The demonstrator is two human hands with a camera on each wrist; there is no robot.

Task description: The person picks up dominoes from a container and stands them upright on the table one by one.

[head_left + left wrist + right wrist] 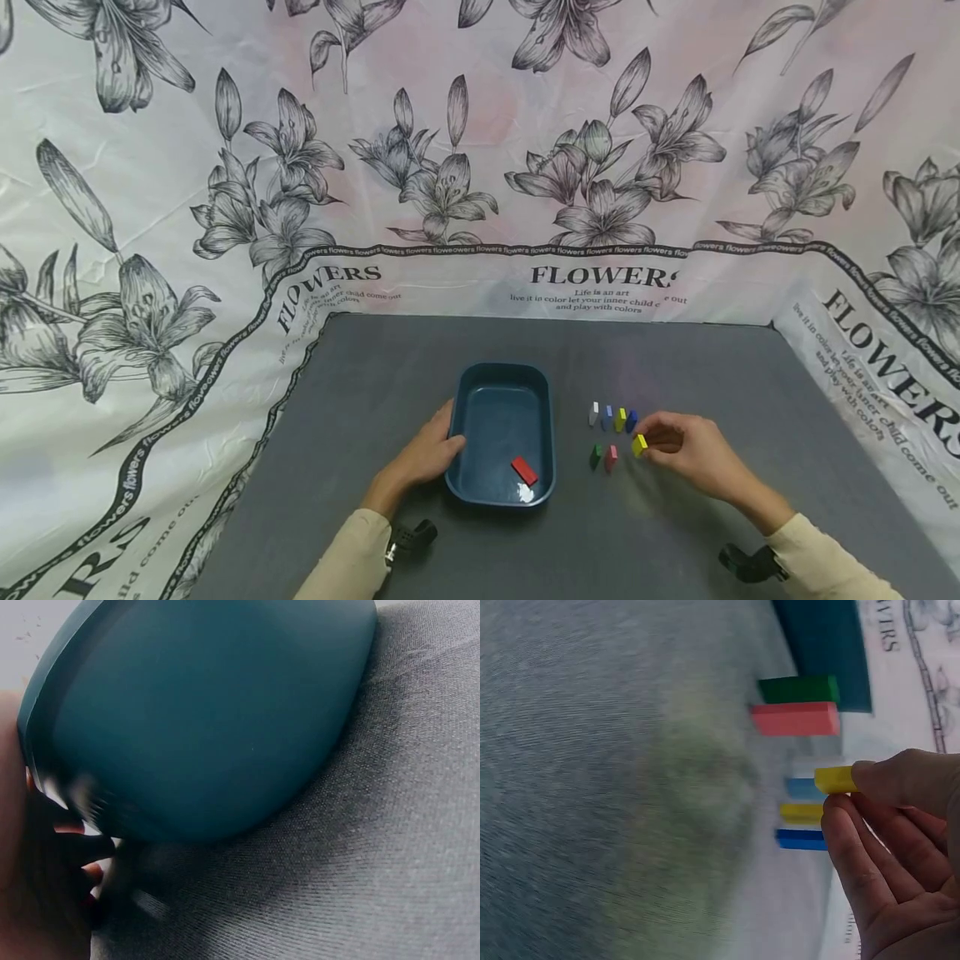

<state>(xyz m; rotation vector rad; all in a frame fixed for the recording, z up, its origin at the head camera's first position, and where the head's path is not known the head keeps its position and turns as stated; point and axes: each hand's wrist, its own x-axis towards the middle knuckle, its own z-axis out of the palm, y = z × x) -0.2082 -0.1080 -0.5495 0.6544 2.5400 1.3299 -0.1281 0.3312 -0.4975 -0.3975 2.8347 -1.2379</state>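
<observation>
My left hand (pixel 427 446) grips the left side of a dark blue tray (pixel 465 392), thumb over the rim. A red block (pixel 524 471) lies flat inside the tray. In the left wrist view the tray (pixel 202 720) fills much of the picture and the fingers are dark at its edge. My right hand (pixel 697 454) pinches a yellow block (pixel 832 780) between thumb and fingers, just right of the standing blocks. Those are white (pixel 594 413), light blue (pixel 607 417), yellow (pixel 620 419) and dark blue (pixel 632 421), with green (pixel 596 456) and pink-red (pixel 611 457) nearer me.
A dark grey cloth (pixel 360 375) covers the table. White fabric (pixel 450 287) with printed flowers and lettering hangs behind it and along both sides. Black wrist straps with cameras (pixel 746 565) sit near both sleeves.
</observation>
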